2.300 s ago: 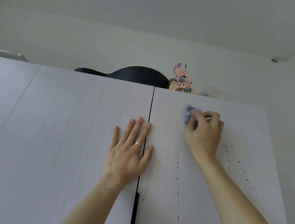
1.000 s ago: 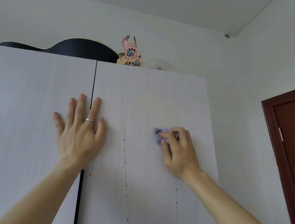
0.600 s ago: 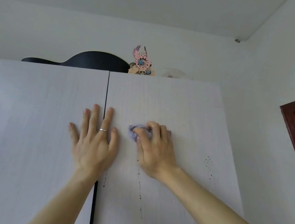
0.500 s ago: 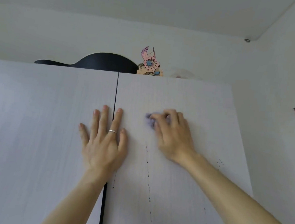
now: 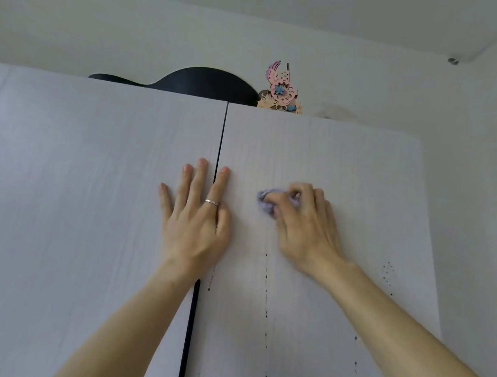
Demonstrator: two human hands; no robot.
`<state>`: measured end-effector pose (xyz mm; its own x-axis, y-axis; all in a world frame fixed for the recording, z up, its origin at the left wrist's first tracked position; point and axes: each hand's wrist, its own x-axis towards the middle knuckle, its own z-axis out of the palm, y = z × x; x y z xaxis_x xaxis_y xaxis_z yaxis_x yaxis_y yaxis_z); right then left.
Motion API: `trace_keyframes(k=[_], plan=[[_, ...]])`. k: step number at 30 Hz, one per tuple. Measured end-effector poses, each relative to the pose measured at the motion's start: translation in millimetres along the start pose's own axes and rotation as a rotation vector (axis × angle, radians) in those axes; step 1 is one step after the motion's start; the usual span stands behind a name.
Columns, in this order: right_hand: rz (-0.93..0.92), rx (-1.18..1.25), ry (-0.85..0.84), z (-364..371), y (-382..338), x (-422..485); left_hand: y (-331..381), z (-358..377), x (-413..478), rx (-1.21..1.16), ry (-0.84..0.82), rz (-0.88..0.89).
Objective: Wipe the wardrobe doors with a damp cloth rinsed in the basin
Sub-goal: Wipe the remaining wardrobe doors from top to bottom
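Two pale wood-grain wardrobe doors fill the view, the left door (image 5: 89, 204) and the right door (image 5: 348, 167), split by a dark vertical gap. My right hand (image 5: 304, 226) grips a small bunched lilac cloth (image 5: 265, 203) and presses it against the upper part of the right door. My left hand (image 5: 196, 217) lies flat with straight fingers across the gap, a ring on one finger. Thin trails of dark drips (image 5: 266, 280) run down the right door below the cloth. The basin is out of view.
On top of the wardrobe lie a black curved object (image 5: 202, 82) and a pink and blue ornament (image 5: 281, 90). A white wall (image 5: 480, 208) stands right of the wardrobe, with the ceiling close above.
My right hand has swept the cloth across the upper right door, left toward the gap, up, then slightly right and down. The left hand stayed flat over the gap. The view shifted left.
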<state>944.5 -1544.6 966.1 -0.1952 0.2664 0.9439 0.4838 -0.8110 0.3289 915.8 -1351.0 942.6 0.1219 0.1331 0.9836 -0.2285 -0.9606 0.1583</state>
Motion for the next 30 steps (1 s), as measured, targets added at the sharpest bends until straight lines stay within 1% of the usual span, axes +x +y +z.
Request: trace_keyframes(k=[2,3,4,5,6,8,10,12,14,17,18,19,21,24,26,29,30], plan=[[0.273,0.015,0.028,1,5,25,-5,-6,-4,-0.064,-0.020,0.026],[0.372,0.026,0.049,4,0,28,-7,-10,-9,-0.104,-0.014,0.028],[0.401,0.025,0.072,7,-9,25,-9,-12,-15,-0.137,0.002,0.024],[0.372,0.021,0.082,11,-20,14,-11,-14,-26,-0.163,0.018,0.003],[0.305,0.038,0.084,14,-34,-1,-12,-16,-40,-0.188,0.032,-0.028],[0.132,0.058,0.014,17,-59,-42,-18,-14,-77,-0.218,0.032,-0.071],[-0.039,0.057,-0.080,16,-72,-73,-30,-8,-114,-0.159,0.001,-0.020],[-0.126,0.045,-0.109,12,-65,-68,-43,-2,-137,-0.059,-0.033,0.086],[-0.063,0.032,-0.075,13,-60,-44,-49,-2,-142,-0.001,-0.048,0.130],[0.160,0.059,-0.038,19,-62,-1,-47,-3,-141,0.030,-0.053,0.132],[0.191,0.063,-0.029,22,-66,4,-47,-3,-142,0.040,-0.051,0.137],[0.189,0.062,-0.017,24,-70,4,-47,-2,-143,0.048,-0.042,0.141],[0.109,0.069,-0.020,24,-81,-17,-49,-1,-144,0.059,-0.027,0.146],[-0.065,0.089,-0.114,16,-94,-91,-51,0,-143,0.062,0.008,0.160],[-0.112,0.120,-0.178,8,-96,-130,-51,0,-143,0.064,0.009,0.168],[-0.184,0.126,-0.219,4,-83,-121,-53,-1,-144,0.081,0.007,0.168],[-0.146,0.109,-0.185,4,-76,-105,-53,-1,-144,0.092,0.004,0.171]])
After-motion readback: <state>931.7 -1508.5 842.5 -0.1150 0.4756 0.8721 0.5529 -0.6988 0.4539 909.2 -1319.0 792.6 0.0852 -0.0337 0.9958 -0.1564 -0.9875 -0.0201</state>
